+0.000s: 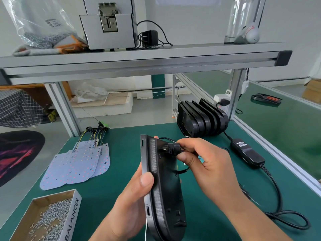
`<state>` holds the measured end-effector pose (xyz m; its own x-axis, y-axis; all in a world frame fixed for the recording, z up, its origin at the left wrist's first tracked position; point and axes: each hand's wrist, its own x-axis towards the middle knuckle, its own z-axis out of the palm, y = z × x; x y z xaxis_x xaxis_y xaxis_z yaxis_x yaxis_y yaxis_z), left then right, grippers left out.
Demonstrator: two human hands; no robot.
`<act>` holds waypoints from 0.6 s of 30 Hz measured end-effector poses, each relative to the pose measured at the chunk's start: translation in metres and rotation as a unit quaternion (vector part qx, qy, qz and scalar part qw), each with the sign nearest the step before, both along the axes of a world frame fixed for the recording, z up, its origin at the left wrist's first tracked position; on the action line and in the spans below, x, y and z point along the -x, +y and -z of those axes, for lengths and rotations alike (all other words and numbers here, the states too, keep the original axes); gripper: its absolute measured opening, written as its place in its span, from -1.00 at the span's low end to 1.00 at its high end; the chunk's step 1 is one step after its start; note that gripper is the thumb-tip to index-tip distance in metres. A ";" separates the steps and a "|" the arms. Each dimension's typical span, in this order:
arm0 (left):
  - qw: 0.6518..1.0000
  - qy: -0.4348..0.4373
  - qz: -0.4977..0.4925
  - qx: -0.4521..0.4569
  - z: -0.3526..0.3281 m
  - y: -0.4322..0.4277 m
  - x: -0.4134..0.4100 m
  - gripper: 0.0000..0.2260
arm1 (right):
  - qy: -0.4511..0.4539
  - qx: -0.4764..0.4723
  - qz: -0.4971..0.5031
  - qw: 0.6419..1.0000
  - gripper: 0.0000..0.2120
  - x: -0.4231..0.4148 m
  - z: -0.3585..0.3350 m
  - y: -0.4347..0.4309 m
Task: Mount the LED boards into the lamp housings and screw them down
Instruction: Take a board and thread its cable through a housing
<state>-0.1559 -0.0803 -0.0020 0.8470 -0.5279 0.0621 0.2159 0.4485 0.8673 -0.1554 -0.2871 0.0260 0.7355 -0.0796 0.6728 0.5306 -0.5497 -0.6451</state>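
— Head view: looking for the lamp housing [165, 188]?
— Held on edge just over the counter [125, 153], clamped at its rim by the left hand [132, 197], thumb curled over. Pinched in the right hand [208, 164]: the cable plug [173, 147] at its back.
— Handling?
— Probably rigid, light plastic; best gripped by the rim, not the thin wires. Left on the counter, the LED boards [78, 166]: thin, likely bendable; better lifted by the edges.

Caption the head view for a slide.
Left hand grips a black plastic lamp housing on edge; right hand pinches the black cable connector near its top.
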 end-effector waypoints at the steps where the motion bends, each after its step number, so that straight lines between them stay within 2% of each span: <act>1: 1.000 -0.004 -0.010 -0.005 0.000 0.000 0.000 -0.11 | 0.004 0.004 0.000 1.000 -0.86 0.000 0.000 -0.001; 6: 1.000 0.017 -0.001 0.004 -0.007 -0.001 0.002 -0.14 | 0.011 0.004 -0.015 1.000 -0.84 -0.001 0.000 -0.003; 11: 0.998 0.046 -0.002 0.043 -0.015 -0.003 0.005 -0.14 | 0.005 0.030 -0.017 0.999 -0.66 0.000 -0.001 -0.001; 18: 0.999 0.023 0.003 0.035 -0.015 -0.004 0.004 -0.13 | -0.036 0.093 0.035 0.994 -0.80 -0.005 0.003 -0.001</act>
